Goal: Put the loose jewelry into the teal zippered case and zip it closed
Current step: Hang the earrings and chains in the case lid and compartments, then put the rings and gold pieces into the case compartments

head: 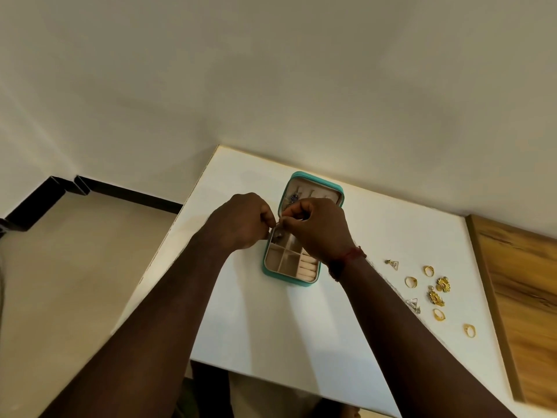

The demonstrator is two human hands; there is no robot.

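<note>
Both forearms reach in from the near edge, and the left hand [241, 220] and right hand [316, 227] meet fingertip to fingertip over the open teal case [272, 274], pinching something too small to identify. Its beige compartments lie below; the raised lid holds a few pieces. Loose gold rings [410, 282], flower earrings [443, 284] and triangle earrings [393, 263] lie on the white table [271, 327], right of the case.
</note>
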